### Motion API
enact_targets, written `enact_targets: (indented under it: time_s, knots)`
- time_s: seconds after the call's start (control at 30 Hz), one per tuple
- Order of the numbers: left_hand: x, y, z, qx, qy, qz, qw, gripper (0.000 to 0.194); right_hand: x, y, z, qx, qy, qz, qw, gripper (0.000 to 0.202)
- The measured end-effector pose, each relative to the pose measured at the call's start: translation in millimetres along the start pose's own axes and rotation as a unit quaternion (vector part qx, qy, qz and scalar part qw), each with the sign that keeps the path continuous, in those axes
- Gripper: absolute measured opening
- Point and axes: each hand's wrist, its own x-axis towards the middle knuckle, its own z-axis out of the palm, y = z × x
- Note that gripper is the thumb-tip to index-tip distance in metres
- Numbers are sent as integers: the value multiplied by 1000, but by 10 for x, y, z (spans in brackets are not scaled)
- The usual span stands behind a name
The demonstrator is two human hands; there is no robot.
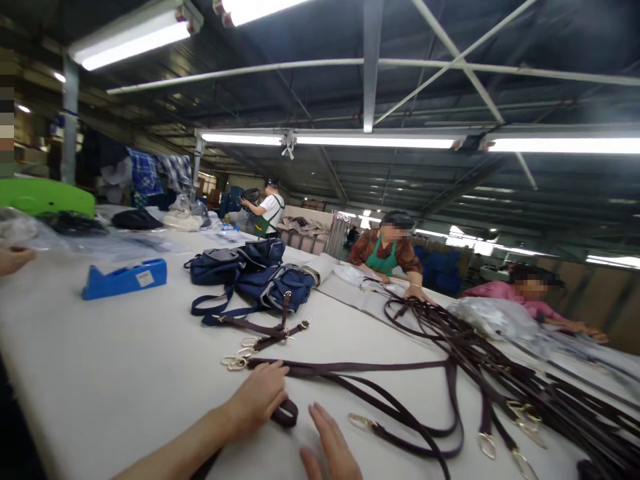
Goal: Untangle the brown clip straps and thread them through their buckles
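My left hand (255,400) is closed around a dark brown strap (286,415) that loops out below its fingers. Its fingertips rest beside more brown straps (360,366), which run to the right from gold snap hooks (235,362). My right hand (332,445) is at the bottom edge, fingers stretched out, holding nothing. A strap end with a gold clip (361,421) lies to its right. Short brown straps with buckles (286,331) lie beyond my left hand, against navy blue bags (280,285).
A large tangle of brown straps (480,343) covers the table's right side. A blue tape dispenser (125,279) stands at left, near another person's hand (15,260). A co-worker in a green apron (385,257) reaches onto the straps; another in pink (495,291) works farther right.
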Motion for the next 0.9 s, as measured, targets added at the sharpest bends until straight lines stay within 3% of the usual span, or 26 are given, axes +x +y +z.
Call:
enact_targets:
  time_s: [0.07, 0.17, 0.27, 0.37, 0.47, 0.53, 0.63, 0.7, 0.8, 0.9]
  knots:
    - [41, 317, -126, -29, -35, -7, 999, 28, 34, -150, -99, 88, 15, 28, 996, 55]
    - [60, 703, -308, -82, -96, -18, 992, 28, 139, -351, -273, 246, -45, 66, 966, 47]
    - [49, 799, -438, -148, -151, -15, 977, 29, 230, -419, -464, 352, -109, 149, 918, 39]
    - [85, 607, -471, -191, -167, -17, 967, 30, 260, -401, -628, 323, -91, 209, 919, 31]
    - [232, 273, -354, -151, -49, 15, 987, 29, 255, -418, -690, 251, -56, 215, 942, 27]
    - [377, 75, -207, -93, -2, -17, 995, 35, 249, -460, -689, 228, -63, 210, 949, 24]
    - [573, -85, 4, -2, -85, -96, 992, 60, 254, -464, -719, 124, -83, 178, 973, 20]
    - [650, -110, 85, 16, -140, -96, 985, 64, 262, -355, -789, 14, -47, 177, 983, 21]
    - [685, -102, 131, 10, -162, -104, 981, 59, 245, -50, -890, -112, 32, 225, 967, 25]
    - [671, -102, 149, 6, -165, -116, 979, 59, 189, 223, -876, -182, 45, 239, 953, 23]
